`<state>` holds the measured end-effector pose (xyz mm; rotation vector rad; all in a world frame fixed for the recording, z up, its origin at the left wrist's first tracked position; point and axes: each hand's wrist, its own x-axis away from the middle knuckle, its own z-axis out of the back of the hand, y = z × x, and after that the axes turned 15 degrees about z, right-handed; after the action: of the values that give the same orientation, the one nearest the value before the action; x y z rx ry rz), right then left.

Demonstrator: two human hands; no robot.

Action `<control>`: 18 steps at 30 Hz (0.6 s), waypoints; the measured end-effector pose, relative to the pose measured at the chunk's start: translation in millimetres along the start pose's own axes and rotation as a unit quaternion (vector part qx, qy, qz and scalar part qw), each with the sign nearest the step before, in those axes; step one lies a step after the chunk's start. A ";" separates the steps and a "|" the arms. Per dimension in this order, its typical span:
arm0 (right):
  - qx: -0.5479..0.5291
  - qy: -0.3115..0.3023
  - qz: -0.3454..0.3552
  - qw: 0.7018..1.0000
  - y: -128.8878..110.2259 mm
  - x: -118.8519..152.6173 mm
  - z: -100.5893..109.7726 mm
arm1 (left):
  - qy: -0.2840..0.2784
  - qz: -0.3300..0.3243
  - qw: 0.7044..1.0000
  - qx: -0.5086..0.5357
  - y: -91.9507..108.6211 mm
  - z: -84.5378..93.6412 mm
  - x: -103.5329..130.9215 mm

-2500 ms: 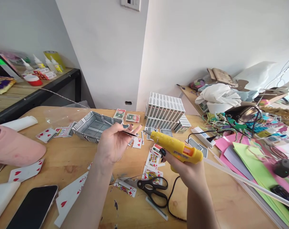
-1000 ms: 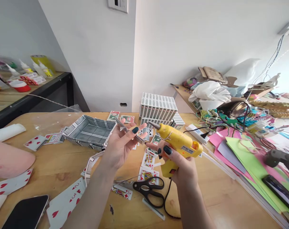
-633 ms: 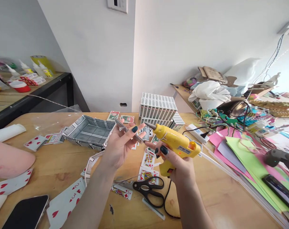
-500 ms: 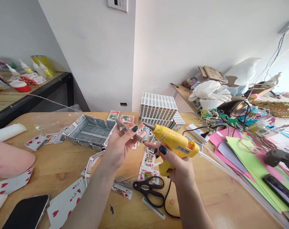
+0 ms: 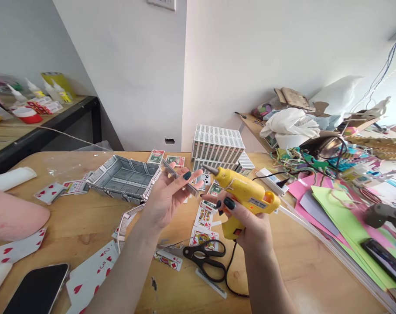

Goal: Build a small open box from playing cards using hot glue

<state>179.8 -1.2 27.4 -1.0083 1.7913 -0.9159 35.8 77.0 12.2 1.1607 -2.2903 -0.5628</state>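
1. Phone [image 5: 37, 288], dark-screened, flat on the table [image 5: 70, 233].
2. Tray [image 5: 124, 176], grey card-patterned, upright, in its earlier place.
3. Curved strip [image 5: 122, 226], nearer me than the tray, showing more fully than before.
4. Left hand [image 5: 163, 198], mine: thumb and fingers pinching a grey piece [image 5: 191, 189], now slanting down rightward; earlier a thin dark edge.
5. Scissors [image 5: 208, 259], black-handled, lying unmoved.
6. Glue gun [image 5: 242, 185], yellow, nozzle just beside my left fingertips; red switch [image 5: 238, 232] now visible.
7. Right hand [image 5: 253, 224], mine, wrapped round the gun's handle.
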 end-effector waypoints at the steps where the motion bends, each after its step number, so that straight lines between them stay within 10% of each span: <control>1: 0.000 0.002 -0.001 1.000 -0.1 0.2 -0.5 | -0.001 -0.001 1.000 -0.001 0.2 0.0 0.0; 18: -0.045 -0.020 0.007 0.999 16.1 -0.3 -6.8 | 0.017 -0.012 1.000 0.000 -6.0 -2.6 -3.4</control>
<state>169.4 6.8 15.8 -1.0626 1.8181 -0.8071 42.8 76.1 10.0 1.1889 -2.2514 -0.5486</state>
